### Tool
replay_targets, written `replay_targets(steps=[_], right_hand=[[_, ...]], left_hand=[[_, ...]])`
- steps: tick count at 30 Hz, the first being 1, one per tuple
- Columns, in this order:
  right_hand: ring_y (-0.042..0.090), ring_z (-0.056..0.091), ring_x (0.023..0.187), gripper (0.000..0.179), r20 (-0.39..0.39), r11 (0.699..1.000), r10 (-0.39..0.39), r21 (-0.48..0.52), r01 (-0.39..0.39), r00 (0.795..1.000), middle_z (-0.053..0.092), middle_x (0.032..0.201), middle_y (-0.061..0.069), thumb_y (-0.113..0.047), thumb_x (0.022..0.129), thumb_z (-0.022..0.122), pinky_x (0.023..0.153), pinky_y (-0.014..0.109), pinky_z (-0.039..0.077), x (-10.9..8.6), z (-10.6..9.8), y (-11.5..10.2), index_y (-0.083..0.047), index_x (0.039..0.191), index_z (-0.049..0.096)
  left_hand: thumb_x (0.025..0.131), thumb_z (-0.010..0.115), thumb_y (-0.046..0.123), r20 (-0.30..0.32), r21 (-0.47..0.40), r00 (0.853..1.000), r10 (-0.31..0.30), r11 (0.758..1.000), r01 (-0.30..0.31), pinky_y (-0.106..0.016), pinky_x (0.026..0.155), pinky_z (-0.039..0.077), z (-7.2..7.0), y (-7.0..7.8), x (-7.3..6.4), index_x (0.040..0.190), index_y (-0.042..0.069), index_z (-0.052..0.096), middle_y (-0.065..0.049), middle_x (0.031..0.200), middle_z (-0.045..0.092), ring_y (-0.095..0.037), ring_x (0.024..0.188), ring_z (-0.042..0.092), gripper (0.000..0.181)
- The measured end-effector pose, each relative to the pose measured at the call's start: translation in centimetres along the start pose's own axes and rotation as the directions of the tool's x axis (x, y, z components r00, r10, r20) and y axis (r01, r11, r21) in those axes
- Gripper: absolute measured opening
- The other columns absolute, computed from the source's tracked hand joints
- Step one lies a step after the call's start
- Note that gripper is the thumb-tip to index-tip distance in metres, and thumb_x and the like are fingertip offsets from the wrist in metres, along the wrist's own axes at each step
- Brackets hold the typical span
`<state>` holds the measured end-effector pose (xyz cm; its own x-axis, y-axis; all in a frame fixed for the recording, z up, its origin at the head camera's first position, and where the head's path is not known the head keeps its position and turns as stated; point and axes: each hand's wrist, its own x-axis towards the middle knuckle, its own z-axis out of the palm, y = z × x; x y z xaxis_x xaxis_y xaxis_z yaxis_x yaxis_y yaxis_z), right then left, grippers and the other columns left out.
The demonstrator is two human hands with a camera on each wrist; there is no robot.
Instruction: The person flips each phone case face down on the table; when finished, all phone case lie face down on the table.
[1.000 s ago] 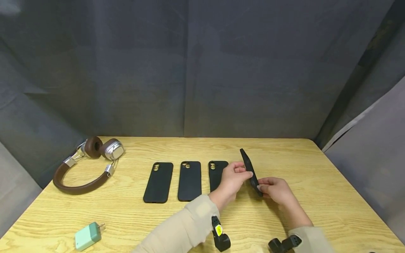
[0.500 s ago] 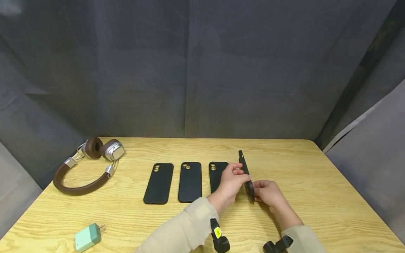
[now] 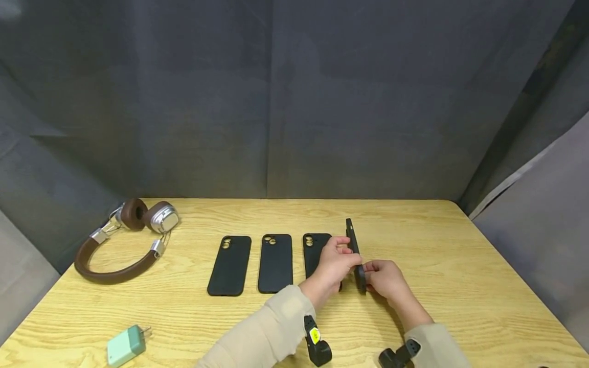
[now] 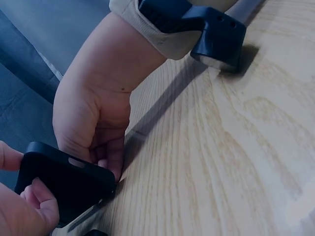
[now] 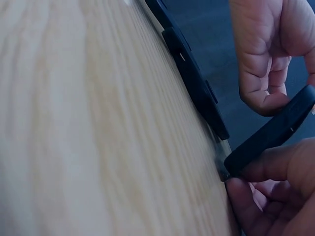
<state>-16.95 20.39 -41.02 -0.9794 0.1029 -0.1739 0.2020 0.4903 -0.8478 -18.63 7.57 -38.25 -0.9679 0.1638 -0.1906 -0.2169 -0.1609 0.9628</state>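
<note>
A black phone case (image 3: 360, 278) is held up on its edge between both hands, seen nearly edge-on in the head view. My left hand (image 3: 332, 263) grips its left side, thumb on the near face and fingers behind. At the lower end, my right hand (image 3: 386, 280) pinches the edge near the tabletop; the right wrist view shows that thumb and fingers against the case (image 5: 270, 132). Three similar black cases lie in a row to the left: one phone case (image 3: 230, 266), a middle case (image 3: 275, 263), and a third case (image 3: 316, 250) partly hidden by my left hand.
Brown and silver headphones (image 3: 117, 276) lie at the table's far left. A mint-green charger plug (image 3: 126, 346) sits near the front left. The wooden table (image 3: 460, 266) ends at a dark curtain (image 3: 368, 102) behind. Both sleeves carry wrist cameras.
The held case has turned more upright, its lower end swinging left. My right hand has moved left and slightly down with it; my left hand has shifted a little left. The other cases stay put.
</note>
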Motion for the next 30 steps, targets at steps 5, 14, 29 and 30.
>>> replay_targets(steps=[5,14,29,30], right_hand=[[0.014,0.056,0.065,0.015,-0.017,0.999,-0.012,-0.050,0.011,1.000,0.061,0.081,0.015,0.006,0.085,0.050,0.057,0.028,0.050,-0.2,0.1,-0.4,0.012,0.092,0.062],[0.015,0.058,0.070,0.018,0.001,0.999,-0.028,-0.038,0.028,1.000,0.063,0.085,0.017,0.005,0.087,0.049,0.060,0.029,0.051,-0.4,-0.1,-0.2,0.014,0.096,0.061],[0.016,0.061,0.077,0.035,0.110,0.994,-0.052,0.103,0.041,0.993,0.060,0.090,0.014,-0.011,0.095,0.048,0.067,0.025,0.053,-3.2,-3.4,-1.8,0.017,0.116,0.051],[0.016,0.061,0.078,0.035,0.111,0.994,-0.051,0.105,0.039,0.993,0.060,0.090,0.014,-0.011,0.095,0.049,0.068,0.024,0.053,-3.3,-3.5,-1.9,0.016,0.117,0.052]], left_hand=[[0.070,0.063,-0.008,0.019,0.031,1.000,0.002,1.000,-0.003,-0.028,0.063,0.047,0.0,0.0,0.0,0.114,0.006,0.053,-0.007,0.088,0.048,-0.014,0.067,0.047,0.048],[0.072,0.063,-0.007,0.022,0.028,1.000,0.003,1.000,-0.003,-0.026,0.061,0.047,0.3,-0.2,0.0,0.114,0.006,0.053,-0.005,0.086,0.047,-0.013,0.064,0.047,0.044],[0.072,0.063,-0.007,-0.001,0.037,1.000,0.004,0.999,-0.004,-0.024,0.059,0.046,0.8,-0.5,-0.1,0.112,0.006,0.053,-0.005,0.086,0.047,-0.013,0.066,0.047,0.044],[0.072,0.063,-0.007,0.001,0.037,1.000,0.005,0.999,-0.005,-0.024,0.058,0.046,0.8,-0.5,-0.1,0.112,0.006,0.052,-0.005,0.086,0.047,-0.013,0.065,0.047,0.044]])
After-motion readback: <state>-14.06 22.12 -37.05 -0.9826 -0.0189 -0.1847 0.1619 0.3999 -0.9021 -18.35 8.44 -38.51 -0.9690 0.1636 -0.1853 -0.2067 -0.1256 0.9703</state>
